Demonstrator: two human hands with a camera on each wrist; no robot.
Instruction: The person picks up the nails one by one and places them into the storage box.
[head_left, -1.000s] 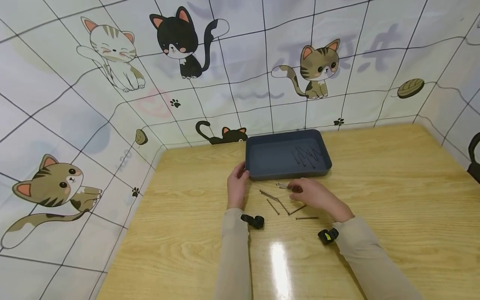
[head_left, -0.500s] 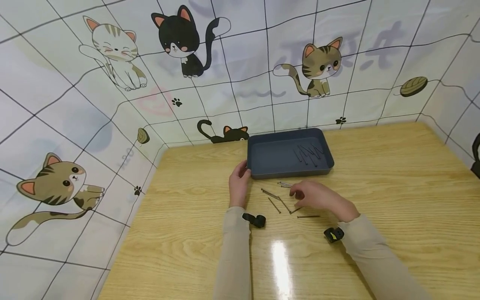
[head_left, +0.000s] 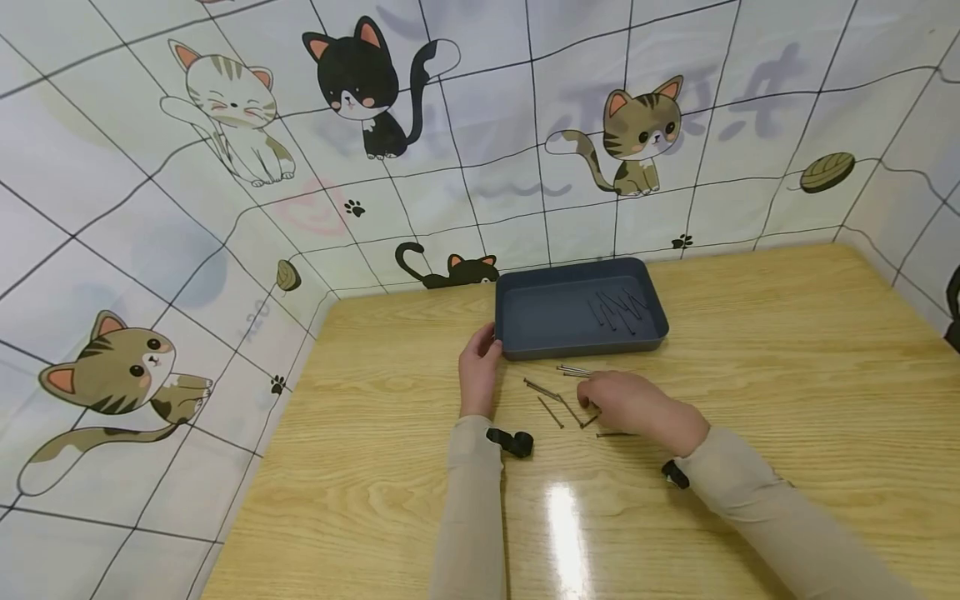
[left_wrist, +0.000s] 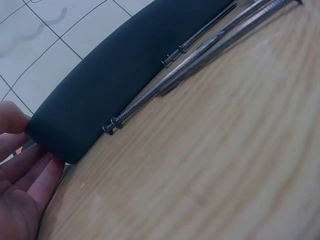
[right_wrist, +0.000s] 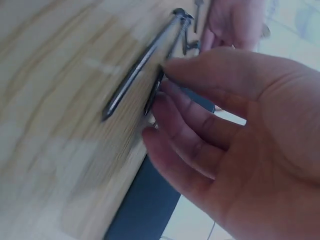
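Observation:
A dark blue-grey tray [head_left: 581,348] stands at the back of the table, several nails [head_left: 617,311] lying in its right half. My left hand [head_left: 477,371] grips the tray's front left corner, fingers bent against its end. In front of the tray, my right hand [head_left: 630,404] is low over loose nails [head_left: 551,412]. In the right wrist view, its thumb and fingertips pinch a thin dark nail [right_wrist: 154,92]; a longer nail [right_wrist: 135,75] lies on the wood beside them. The right hand partly hides the nails under it in the head view.
The table [head_left: 360,467] has a light wood grain. Right behind the tray rises a wall covering [head_left: 510,192] printed with cats and grid lines. A few nails [left_wrist: 172,75] lie close along the tray's front wall.
My right hand has moved slightly right and toward me, from the nails by the tray to those farther front, and has turned. My left hand stays at the tray's corner.

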